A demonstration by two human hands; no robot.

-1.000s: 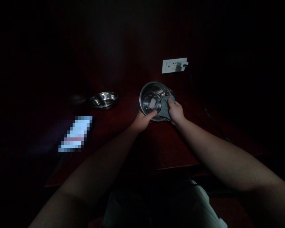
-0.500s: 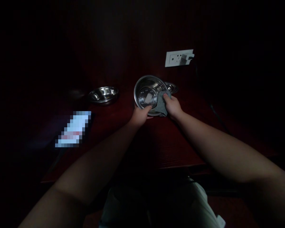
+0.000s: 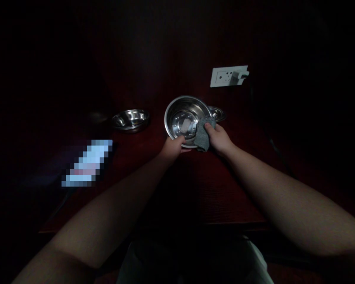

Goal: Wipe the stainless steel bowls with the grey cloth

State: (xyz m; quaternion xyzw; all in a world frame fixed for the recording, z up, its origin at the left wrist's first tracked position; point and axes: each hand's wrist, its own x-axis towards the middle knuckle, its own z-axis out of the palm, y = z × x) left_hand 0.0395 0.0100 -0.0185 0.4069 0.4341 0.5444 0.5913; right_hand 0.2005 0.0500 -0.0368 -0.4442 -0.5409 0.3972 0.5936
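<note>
A steel bowl is tilted towards me above the dark red table. My left hand grips its near rim, thumb over the edge. My right hand is closed on a grey cloth that is pressed against the bowl's right rim. A small pale label shows on the bowl's bottom inside.
A second steel bowl sits on the table to the left. Another steel dish lies just behind the held bowl. A lit phone screen lies at the left. A white wall socket with a plug and cable is at the back right.
The bowl and both hands have shifted slightly left and tilted a little more towards me; the cloth stays at the bowl's right rim. The view has drifted.
</note>
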